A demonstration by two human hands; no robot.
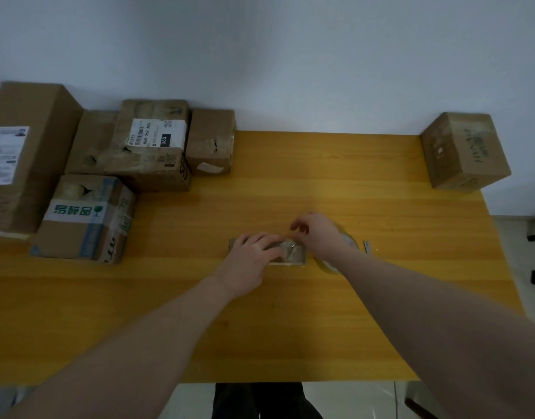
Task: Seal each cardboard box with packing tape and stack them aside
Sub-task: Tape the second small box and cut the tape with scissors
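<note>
Small flat cardboard box (290,252) at mid-desk (381,176), long axis left-to-right, pinned under flat left hand (250,252), right hand (317,234) at its right end, fingers seemingly pinching tape off the clear roll (340,252) just beside.

On the yellow wooden table (290,313), the left hand (248,258) presses flat on a small cardboard box (292,252). The right hand (316,234) holds a clear tape roll (346,249) beside it. 5 boxes (151,143) cluster far left, 1 box (464,149) far right.
</note>
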